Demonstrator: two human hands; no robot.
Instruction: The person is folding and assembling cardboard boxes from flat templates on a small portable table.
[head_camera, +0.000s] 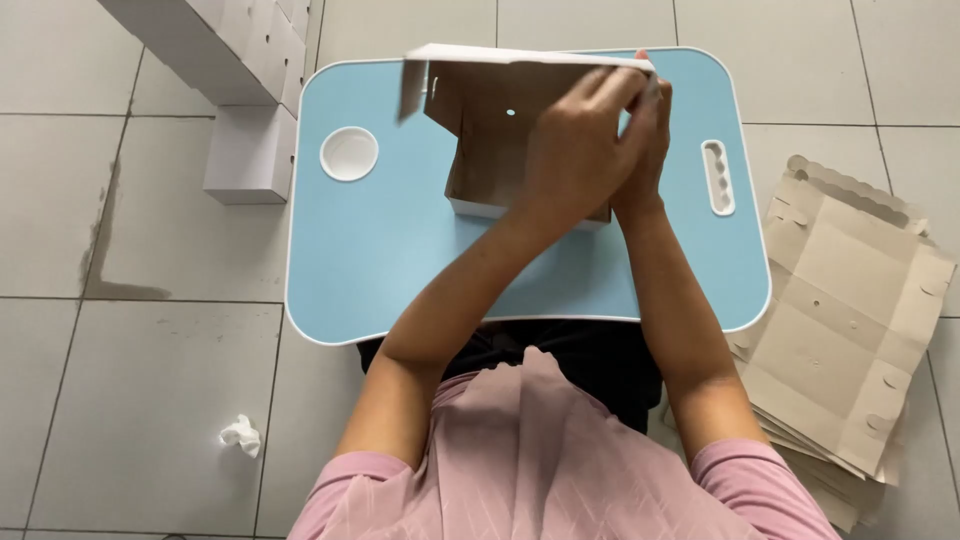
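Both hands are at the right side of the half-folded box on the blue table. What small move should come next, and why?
Probably press the right side panel down and inward. Both hands, left hand and right hand, pinch that edge of the cardboard box, whose lid flap is raised and walls only partly upright.

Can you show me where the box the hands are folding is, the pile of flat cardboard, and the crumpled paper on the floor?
half-folded box (490, 130), head view, on its brown inner wall.
pile of flat cardboard (850, 310), head view, on the top sheet's middle.
crumpled paper (241, 435), head view, on its middle.
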